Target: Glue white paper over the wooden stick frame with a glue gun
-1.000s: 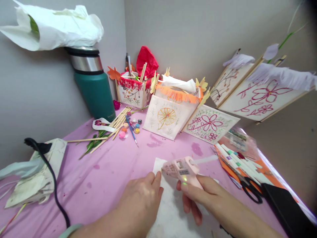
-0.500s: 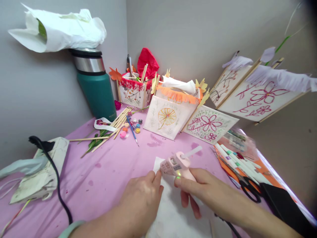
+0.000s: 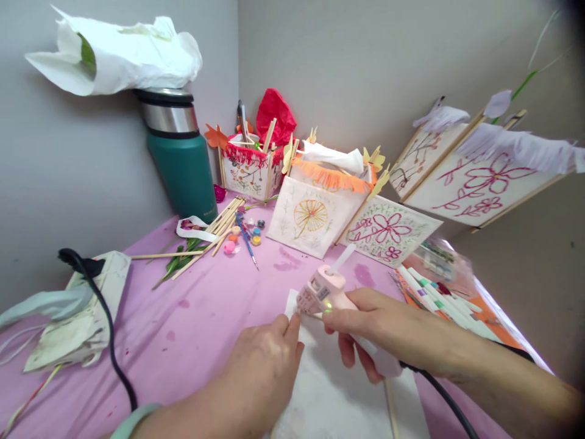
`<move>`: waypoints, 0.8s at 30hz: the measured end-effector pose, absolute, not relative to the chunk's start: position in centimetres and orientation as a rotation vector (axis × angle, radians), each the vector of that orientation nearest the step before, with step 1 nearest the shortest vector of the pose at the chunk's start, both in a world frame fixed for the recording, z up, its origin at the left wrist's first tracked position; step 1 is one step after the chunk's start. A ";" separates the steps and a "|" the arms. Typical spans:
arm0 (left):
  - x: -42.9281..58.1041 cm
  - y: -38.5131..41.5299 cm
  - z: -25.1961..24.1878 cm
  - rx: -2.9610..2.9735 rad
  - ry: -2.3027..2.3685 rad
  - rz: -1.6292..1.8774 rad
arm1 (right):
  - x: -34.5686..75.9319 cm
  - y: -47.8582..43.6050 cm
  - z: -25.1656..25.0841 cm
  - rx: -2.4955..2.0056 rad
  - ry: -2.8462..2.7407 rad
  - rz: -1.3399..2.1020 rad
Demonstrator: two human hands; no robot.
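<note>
My right hand (image 3: 365, 329) is closed around a pink hot glue gun (image 3: 329, 288), its light glowing and a pale glue stick (image 3: 342, 258) jutting from its back. The gun's nose points down at the far left corner of a white sheet (image 3: 338, 390) lying before me. At that corner, the fingers of my left hand (image 3: 267, 353) are closed and pressed on the sheet, close to the nozzle. A thin wooden stick (image 3: 392, 407) runs along the sheet's right side. The nozzle tip is hidden by my left fingers.
Embroidered white panels (image 3: 311, 216) and a red-fringed holder (image 3: 249, 174) stand at the back. A teal bottle (image 3: 183, 174) carries a white wrapped bundle (image 3: 132, 58). Wooden sticks (image 3: 223, 222), paint pots and a paintbrush (image 3: 249, 244) lie mid-left. A power strip (image 3: 86, 317) is left, markers (image 3: 452, 305) right.
My right hand has tipped the glue gun more upright and shifted it slightly, its cord now showing at lower right. My right forearm now covers the scissors. My left hand stays at the sheet's corner.
</note>
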State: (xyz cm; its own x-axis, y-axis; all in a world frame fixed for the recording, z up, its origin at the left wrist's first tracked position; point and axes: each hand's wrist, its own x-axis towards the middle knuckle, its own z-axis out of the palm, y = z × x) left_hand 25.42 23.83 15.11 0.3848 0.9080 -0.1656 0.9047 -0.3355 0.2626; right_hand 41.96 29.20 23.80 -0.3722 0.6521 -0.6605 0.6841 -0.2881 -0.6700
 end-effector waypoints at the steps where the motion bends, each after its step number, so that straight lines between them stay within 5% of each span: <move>1: 25.4 23.8 15.1 2.339 1.586 0.016 | 42.0 29.2 23.8 1.732 1.860 -1.798; 24: 24.8 23.9 14.4 2.251 1.589 0.202 | 45.1 24.2 16.5 1.882 1.848 -2.348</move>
State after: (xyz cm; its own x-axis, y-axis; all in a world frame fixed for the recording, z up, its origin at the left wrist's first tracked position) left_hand 24.81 23.88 14.42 0.3512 0.9312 -0.0975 0.8770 -0.2908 0.3824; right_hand 45.09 24.16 16.50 -0.3781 0.7894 -0.4836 0.2845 -0.3981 -0.8721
